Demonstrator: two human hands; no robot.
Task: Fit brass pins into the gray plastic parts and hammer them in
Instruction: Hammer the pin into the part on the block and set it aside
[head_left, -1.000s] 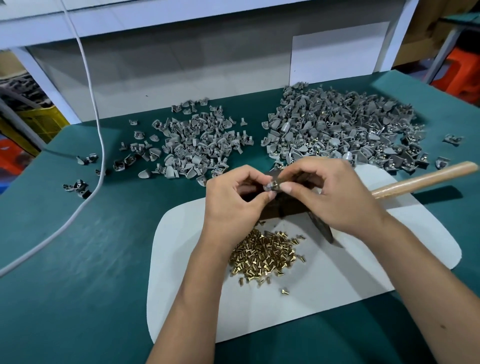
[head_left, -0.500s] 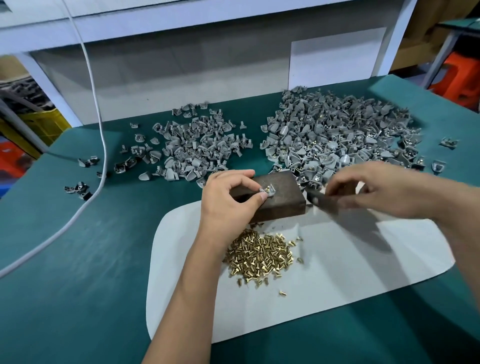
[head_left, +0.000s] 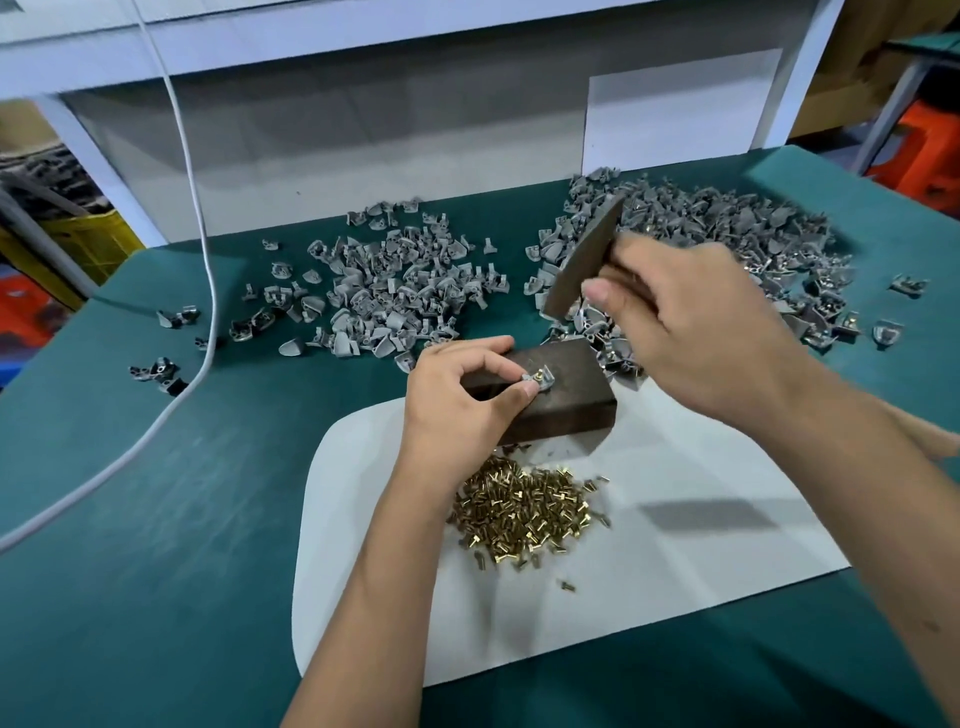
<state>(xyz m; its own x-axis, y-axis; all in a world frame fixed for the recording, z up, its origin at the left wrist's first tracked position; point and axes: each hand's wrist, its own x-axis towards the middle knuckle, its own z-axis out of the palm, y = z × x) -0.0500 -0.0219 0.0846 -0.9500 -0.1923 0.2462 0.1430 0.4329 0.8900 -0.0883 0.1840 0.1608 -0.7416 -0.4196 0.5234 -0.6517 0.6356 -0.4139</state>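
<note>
A: So, which step is this?

B: The hammering, it seems. The left hand (head_left: 457, 400) pinches a gray part (head_left: 535, 383) on top of the dark block (head_left: 566, 402), with one brass pin (head_left: 540, 372) standing up out of it. The right hand (head_left: 696, 322) has its grip wrapped round the hammer (head_left: 584, 260), whose head is raised above and behind the block.

A: What does the next move call for?

B: Probably a short, straight blow onto the pin head, landing clear of the left fingertips (head_left: 531, 389), which sit just beside it.

A: And the counts?

B: One hammer, one block, one white mat (head_left: 701, 545), two hands. Loose pins (head_left: 524, 512) lie heaped on the mat near the left wrist, too many to count. Gray parts form two piles on the tabletop (head_left: 156, 519): a left pile (head_left: 395, 291) and a bigger right pile (head_left: 737, 244), each far past counting, plus a few strays.
</note>
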